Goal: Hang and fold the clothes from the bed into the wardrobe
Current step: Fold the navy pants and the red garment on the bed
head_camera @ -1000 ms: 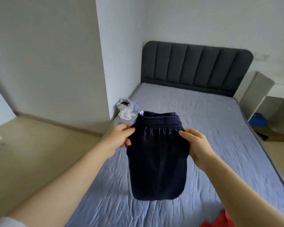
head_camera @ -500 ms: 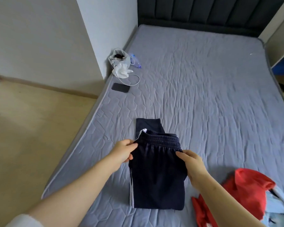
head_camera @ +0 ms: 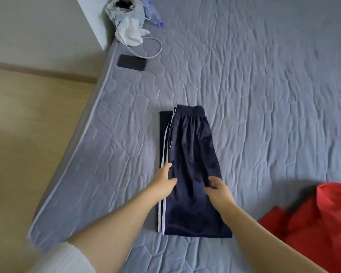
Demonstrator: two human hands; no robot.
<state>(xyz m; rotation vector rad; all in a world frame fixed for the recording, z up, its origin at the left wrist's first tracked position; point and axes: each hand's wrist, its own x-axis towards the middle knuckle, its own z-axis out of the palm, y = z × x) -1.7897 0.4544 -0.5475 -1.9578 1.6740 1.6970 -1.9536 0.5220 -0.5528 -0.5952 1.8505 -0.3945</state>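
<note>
Navy trousers (head_camera: 191, 164) lie folded near the left edge of the bed (head_camera: 264, 95) — left hand (head_camera: 163, 184) flat on the striped side, right hand (head_camera: 219, 191) loosely spread on the fabric. Red garment (head_camera: 323, 217) (unfolded) at near-right; stowing not yet done.

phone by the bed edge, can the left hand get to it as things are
Probably yes, with a lean: the left hand lies open on the trousers, and only bare mattress lies between it and the phone.
</note>
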